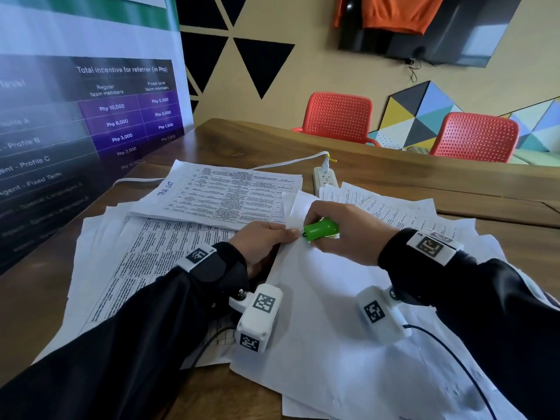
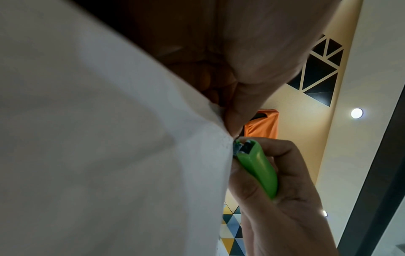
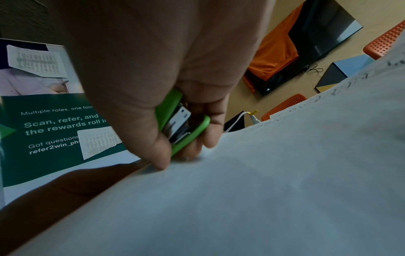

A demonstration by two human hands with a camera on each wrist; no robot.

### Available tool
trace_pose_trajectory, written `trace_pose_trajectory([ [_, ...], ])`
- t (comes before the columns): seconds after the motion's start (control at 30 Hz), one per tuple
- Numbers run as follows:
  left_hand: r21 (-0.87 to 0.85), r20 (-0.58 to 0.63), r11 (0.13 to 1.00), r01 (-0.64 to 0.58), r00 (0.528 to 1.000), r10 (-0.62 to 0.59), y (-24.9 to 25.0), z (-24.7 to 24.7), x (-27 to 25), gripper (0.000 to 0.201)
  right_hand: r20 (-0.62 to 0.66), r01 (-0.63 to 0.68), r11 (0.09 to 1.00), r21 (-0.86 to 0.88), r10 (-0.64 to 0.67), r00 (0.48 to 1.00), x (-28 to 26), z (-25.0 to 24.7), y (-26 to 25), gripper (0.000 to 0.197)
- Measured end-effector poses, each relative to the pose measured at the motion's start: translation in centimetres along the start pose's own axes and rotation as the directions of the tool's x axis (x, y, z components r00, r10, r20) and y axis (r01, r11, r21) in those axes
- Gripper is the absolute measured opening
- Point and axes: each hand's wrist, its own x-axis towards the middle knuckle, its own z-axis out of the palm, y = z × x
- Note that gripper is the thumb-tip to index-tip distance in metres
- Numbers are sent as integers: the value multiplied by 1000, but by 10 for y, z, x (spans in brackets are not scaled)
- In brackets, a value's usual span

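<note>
A small green stapler [image 1: 321, 229] is gripped in my right hand [image 1: 342, 231], its metal mouth [image 2: 240, 147] set against the edge of a white sheaf of paper [image 1: 318, 286]. My left hand [image 1: 263, 241] pinches that same paper edge just left of the stapler's mouth, thumb and fingers closed on it [image 2: 232, 121]. In the right wrist view the stapler [image 3: 186, 124] sits between thumb and fingers above the sheaf [image 3: 263, 190]. The sheaf is lifted at that edge and lies blank side up.
Printed table sheets [image 1: 224, 195] lie spread over the wooden table [image 1: 272, 140], more at the right [image 1: 394, 207]. A white power strip [image 1: 325, 175] with a cord lies behind. A banner [image 1: 75, 131] stands at left; two orange chairs [image 1: 339, 116] beyond the table.
</note>
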Motion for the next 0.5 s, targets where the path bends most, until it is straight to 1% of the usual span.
trace_pose_trajectory([
  [0.03,12,-5,1000,-5,1000,5,0,0,0,12,17,-29,1000,-7,29,999,0,0,-1,21],
  [0.1,26,-10,1000,-14,1000,14,-2,0,1,11,37,-43,999,-30,45,998,2,0,-2,20],
  [0.2,30,-12,999,-18,1000,18,-2,0,2,11,29,-3,999,-41,4,1000,3,0,-5,21],
  [0.27,29,-18,999,-16,1000,16,-1,0,1,10,28,-4,999,-39,5,1000,2,-1,-6,19],
  [0.3,28,-22,1000,-13,1000,13,0,1,1,10,33,-24,1000,-20,25,999,1,-2,-6,16],
  [0.37,22,-29,1000,-4,1000,5,1,0,0,10,50,-70,995,70,66,997,-1,-3,-6,9],
  [0.43,18,-39,1000,-2,999,3,2,0,1,10,68,-92,989,117,85,994,-3,-4,-6,15],
  [0.5,16,-35,1000,-4,999,5,2,1,1,9,84,-85,992,90,78,993,-5,-6,-5,25],
])
